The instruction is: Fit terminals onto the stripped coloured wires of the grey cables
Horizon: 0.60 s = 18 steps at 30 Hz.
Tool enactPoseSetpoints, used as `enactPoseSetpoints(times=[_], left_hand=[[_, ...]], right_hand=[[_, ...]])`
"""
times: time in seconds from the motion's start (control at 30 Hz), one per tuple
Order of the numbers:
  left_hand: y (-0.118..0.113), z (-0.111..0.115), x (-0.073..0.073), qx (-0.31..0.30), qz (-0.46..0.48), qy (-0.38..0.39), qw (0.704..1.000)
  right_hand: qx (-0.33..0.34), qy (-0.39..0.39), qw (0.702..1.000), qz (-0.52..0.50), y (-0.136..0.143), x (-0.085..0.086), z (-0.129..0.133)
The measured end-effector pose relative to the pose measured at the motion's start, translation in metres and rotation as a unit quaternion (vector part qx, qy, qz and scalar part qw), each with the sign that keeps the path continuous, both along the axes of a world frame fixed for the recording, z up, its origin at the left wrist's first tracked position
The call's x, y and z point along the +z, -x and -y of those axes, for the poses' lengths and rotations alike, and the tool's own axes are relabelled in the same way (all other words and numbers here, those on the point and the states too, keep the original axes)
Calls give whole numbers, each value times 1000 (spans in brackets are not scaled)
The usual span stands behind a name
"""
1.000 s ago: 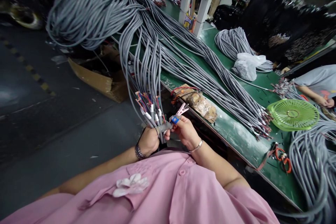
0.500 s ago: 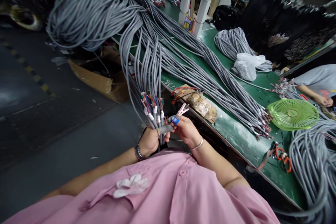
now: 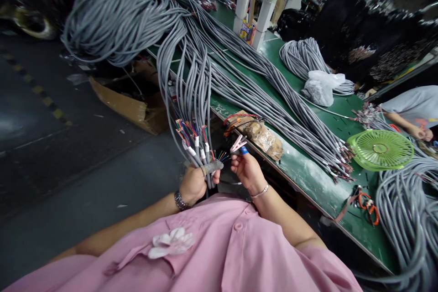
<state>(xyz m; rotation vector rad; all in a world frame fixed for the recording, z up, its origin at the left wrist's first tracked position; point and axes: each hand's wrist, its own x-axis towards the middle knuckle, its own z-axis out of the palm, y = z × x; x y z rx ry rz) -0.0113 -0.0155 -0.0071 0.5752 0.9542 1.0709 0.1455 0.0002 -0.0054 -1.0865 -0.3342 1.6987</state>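
Note:
My left hand [image 3: 194, 185] is closed around several grey cables [image 3: 190, 73] whose ends fan out above it, with coloured wires and white wraps. Grey material covers its thumb, beside a small spray of thin coloured wires [image 3: 219, 156]. To the right, a little apart from the bundle, my right hand [image 3: 248, 171] has its fingers pressed together, and a blue covering [image 3: 244, 150] sits at one fingertip. A pale pink clip [image 3: 238, 144] shows just above those fingers. What the right fingers pinch, if anything, is too small to tell.
Long grey cables [image 3: 273, 96] lie along the green table [image 3: 308, 173]. A wrapped block [image 3: 263, 136] sits at the near edge. Further right are a green fan [image 3: 381, 149] and orange-handled scissors [image 3: 371, 207]. A cardboard box [image 3: 123, 105] stands on the floor. Two people are across the table.
My right hand has moved right, away from the left hand and the cable bundle. The thin coloured wires beside my left thumb now show spread out. The cable ends have shifted slightly left.

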Motion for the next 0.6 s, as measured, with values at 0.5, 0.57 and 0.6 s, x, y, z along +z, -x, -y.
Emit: enactPoseSetpoints(times=[0.5,0.57,0.6], left_hand=[[-21,-11,19,-53,49,-5,997],[-22,-11,18,-48,45,-4,998],[-22,-12,17,-46,42,-5,998]], right_hand=[[-4,-147,979,139,-2,4,-19],[13,-120,991,49,0,5,-22],[11,-111,994,20,1,6,-23]])
